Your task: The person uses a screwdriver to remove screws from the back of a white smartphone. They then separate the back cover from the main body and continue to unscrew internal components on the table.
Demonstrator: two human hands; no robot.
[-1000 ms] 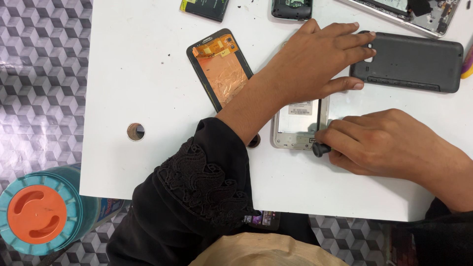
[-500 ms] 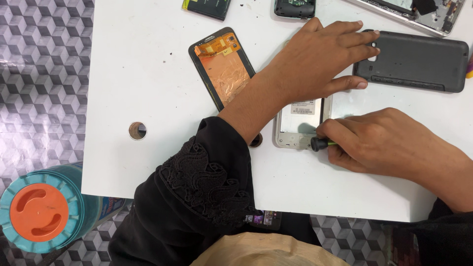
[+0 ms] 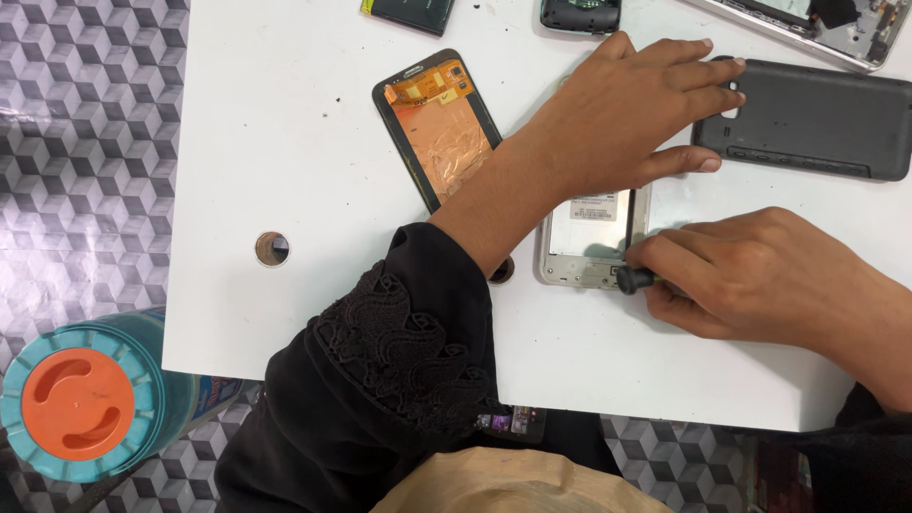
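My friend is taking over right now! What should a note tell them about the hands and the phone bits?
Left hand: lies flat, pressing the silver phone frame onto the white table; fingertips reach the dark back cover.
Right hand: grip shut on a small screwdriver, tip at the frame's lower edge.
Nearby: screen panel with copper foil, face down, left of the frame.
Done: back cover and screen are off.
Left: cannot tell which screws remain; the hand hides most of the frame.

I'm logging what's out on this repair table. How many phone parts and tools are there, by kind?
Copper-backed screen panel: 1
Pale phone frame: 1
Dark back cover: 1
Screwdriver: 1
Parts cut off at the top edge: 3
Total: 7
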